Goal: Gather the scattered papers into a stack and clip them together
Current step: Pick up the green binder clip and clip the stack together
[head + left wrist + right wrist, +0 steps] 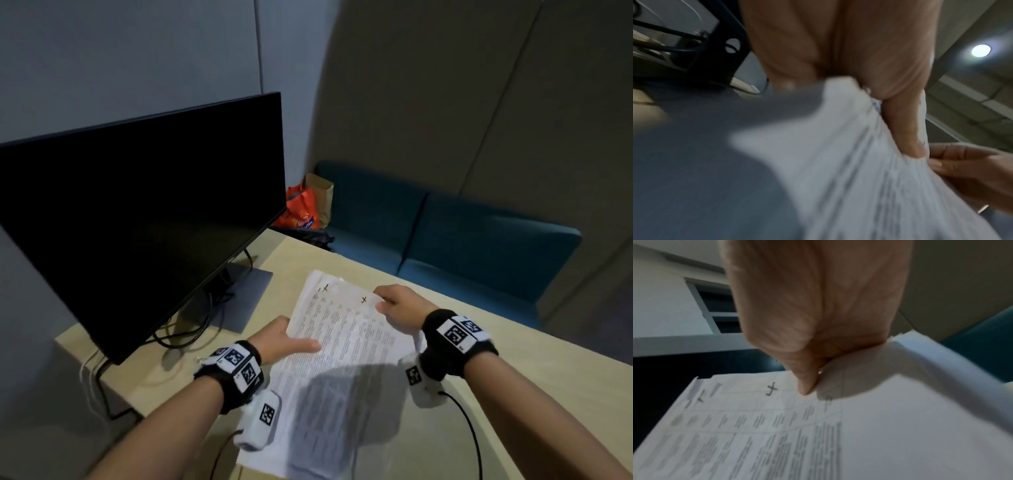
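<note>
Head view: left hand (pixel 284 339) and right hand (pixel 400 308) both pinch printed papers (pixel 346 342), thin white sheets; handwritten "4" legible, print blurred, over beige table (pixel 513 377).

This is looking like an office meeting booth. A dark, switched-off monitor (pixel 137 219) is standing on a pale wood counter (pixel 513 370), its cables (pixel 185 329) trailing over the edge. Padded grey wall panels (pixel 479 102) are enclosing the corner, and a teal upholstered bench (pixel 462 240) is running along them (an orange shopping bag (pixel 300 209) and a brown paper bag (pixel 322 195) are sitting at its end). Printed papers (pixel 342 342) are lying on the counter.
</note>
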Available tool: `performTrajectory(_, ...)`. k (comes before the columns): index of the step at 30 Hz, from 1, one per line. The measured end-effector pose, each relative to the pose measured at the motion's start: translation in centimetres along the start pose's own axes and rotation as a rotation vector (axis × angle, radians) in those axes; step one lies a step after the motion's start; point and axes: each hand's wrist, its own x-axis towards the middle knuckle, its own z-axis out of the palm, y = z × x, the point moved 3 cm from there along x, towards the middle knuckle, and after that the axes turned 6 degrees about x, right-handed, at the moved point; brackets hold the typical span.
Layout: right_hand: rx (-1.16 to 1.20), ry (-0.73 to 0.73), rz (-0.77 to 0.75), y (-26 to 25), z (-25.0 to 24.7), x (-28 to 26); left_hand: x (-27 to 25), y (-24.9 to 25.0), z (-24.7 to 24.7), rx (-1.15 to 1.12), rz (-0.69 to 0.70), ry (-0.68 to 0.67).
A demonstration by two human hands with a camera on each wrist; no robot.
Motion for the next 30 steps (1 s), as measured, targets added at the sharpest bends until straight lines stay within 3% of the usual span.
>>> performTrajectory(4,-0.171,-0.113,-0.014,-1.9,3.9,1.4,0.0,-3.2,1.6,-0.295,0.044,-0.078)
performTrajectory(10,-0.374,-0.271,-0.09,-5.4,10.1,3.9,0.8,-9.6,1.7,-0.54,-0.153,0.172)
performTrajectory(17,-0.498,-0.373,-0.194,-9.4,16.7,6.5,1.6,-19.6,2.3,-0.593,-0.357,0.395)
performTrajectory(20,-0.533,-0.389,-0.209,-11.0,19.7,7.4,-0.5,-20.9,1.4,-0.586,-0.397,0.456)
performTrajectory(25,-0.439,-0.328,-0.246,-13.3,24.5,9.4,-3.1,-22.8,-0.2,-0.55,-0.524,0.5)
performTrajectory(30,0.02,-0.23,-0.085,-13.8,27.5,12.0,-2.5,-26.7,0.0,-0.579,-0.548,0.509)
